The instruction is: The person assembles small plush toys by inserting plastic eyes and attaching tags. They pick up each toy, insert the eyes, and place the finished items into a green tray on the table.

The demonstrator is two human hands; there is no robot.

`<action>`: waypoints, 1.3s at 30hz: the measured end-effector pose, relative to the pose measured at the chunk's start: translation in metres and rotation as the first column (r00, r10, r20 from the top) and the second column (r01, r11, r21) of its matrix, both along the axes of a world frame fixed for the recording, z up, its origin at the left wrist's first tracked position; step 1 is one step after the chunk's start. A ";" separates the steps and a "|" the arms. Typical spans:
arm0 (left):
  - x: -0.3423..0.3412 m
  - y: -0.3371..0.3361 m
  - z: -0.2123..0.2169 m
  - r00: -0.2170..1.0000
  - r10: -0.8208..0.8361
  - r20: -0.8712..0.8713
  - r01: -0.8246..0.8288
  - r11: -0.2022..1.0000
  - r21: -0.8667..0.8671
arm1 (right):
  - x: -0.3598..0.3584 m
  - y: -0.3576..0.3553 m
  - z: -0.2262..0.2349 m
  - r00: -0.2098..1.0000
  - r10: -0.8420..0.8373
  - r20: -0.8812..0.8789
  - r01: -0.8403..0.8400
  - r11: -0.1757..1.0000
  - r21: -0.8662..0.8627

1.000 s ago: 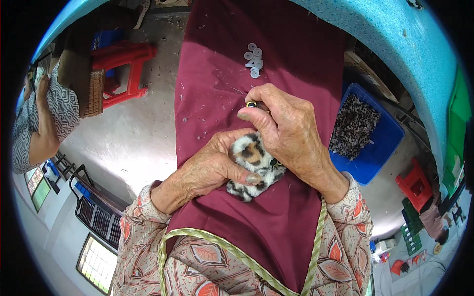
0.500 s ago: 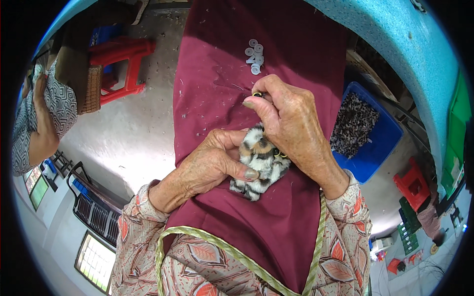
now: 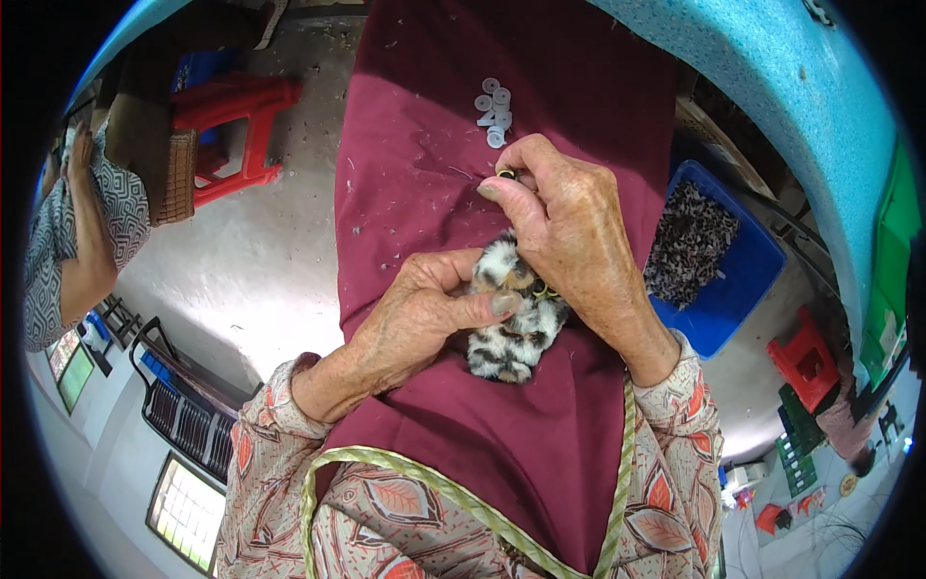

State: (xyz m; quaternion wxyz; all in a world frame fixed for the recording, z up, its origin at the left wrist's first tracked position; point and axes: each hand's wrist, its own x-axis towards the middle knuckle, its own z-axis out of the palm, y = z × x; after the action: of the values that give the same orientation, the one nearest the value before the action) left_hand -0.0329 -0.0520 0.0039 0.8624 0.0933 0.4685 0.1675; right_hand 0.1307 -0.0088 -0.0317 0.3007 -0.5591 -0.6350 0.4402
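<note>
My left hand (image 3: 424,304) is closed around a small plush piece (image 3: 511,333) of white, black and tan fur, its thumb pressing on the front. Just above the plush, my right hand (image 3: 569,207) pinches a small toy eye (image 3: 506,175), dark with a yellow rim, between thumb and forefinger. More yellow-rimmed eyes (image 3: 544,289) show at the plush's right side, under the heel of my right hand. Whether these are in the palm or on the fur, I cannot tell. Several whitish plastic washers (image 3: 496,118) lie in a cluster on the maroon apron (image 3: 405,193), beyond my right hand.
At right stands a blue bin (image 3: 719,314) with a heap of black-and-white fur pieces (image 3: 693,241). A light-blue curved surface (image 3: 772,87) arches over the upper right. Red stools (image 3: 251,145) stand on both sides. Another person's arm (image 3: 87,232) shows at far left.
The plush has turned in my left hand, and my left thumb sits higher on it. My right hand stays nearly in place with the toy eye pinched.
</note>
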 end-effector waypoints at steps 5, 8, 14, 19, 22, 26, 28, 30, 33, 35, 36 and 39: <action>0.002 -0.002 0.000 0.995 0.088 0.042 -0.084 0.993 -0.081 | 0.001 -0.002 -0.002 0.998 -0.059 -0.024 0.059 0.998 0.000; 0.002 0.000 -0.001 0.987 0.133 0.088 -0.122 0.985 -0.122 | 0.002 0.001 0.000 0.997 -0.060 -0.045 0.059 0.998 -0.022; 0.005 0.002 0.000 0.997 0.074 0.030 -0.074 0.997 0.027 | -0.001 0.005 0.003 0.998 -0.054 0.015 0.054 0.998 0.039; 0.002 0.000 0.001 0.996 0.069 -0.063 -0.064 0.994 0.086 | -0.003 0.005 0.004 0.997 -0.075 -0.016 0.075 0.996 0.039; 0.004 0.003 0.008 0.993 0.120 -0.013 -0.120 0.993 0.017 | -0.002 0.002 0.000 0.991 -0.116 -0.065 0.117 0.993 0.009; 0.005 0.001 0.011 0.987 0.158 -0.008 -0.158 0.987 0.024 | -0.002 -0.004 0.003 0.976 -0.185 -0.115 0.168 0.975 -0.143; 0.005 0.002 0.013 0.985 0.170 -0.003 -0.170 0.985 0.035 | -0.001 -0.003 0.005 0.938 -0.270 -0.216 0.219 0.948 -0.233; 0.005 0.004 0.014 0.984 0.172 -0.036 -0.170 0.984 0.058 | 0.004 0.001 0.003 0.830 -0.387 -0.402 0.276 0.911 -0.308; 0.005 0.004 0.014 0.977 0.210 -0.045 -0.206 0.975 0.086 | 0.028 0.004 0.008 0.748 -0.479 -0.459 0.338 0.871 -0.358; 0.005 0.003 0.011 0.967 0.252 -0.032 -0.248 0.963 0.109 | 0.045 0.000 0.014 0.724 -0.454 -0.520 0.265 0.878 -0.398; 0.005 0.003 0.010 0.962 0.271 -0.021 -0.267 0.956 0.124 | 0.052 -0.004 0.017 0.710 -0.444 -0.547 0.230 0.880 -0.415; 0.006 0.003 0.009 0.950 0.311 -0.009 -0.307 0.941 0.140 | 0.066 -0.020 0.026 0.684 -0.397 -0.612 0.053 0.864 -0.501</action>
State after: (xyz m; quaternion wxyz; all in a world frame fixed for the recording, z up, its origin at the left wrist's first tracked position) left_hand -0.0270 -0.0488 0.0127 0.8098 0.0800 0.4779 0.3309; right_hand 0.1962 -0.0287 -0.0058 0.4349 -0.4800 -0.2799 0.7086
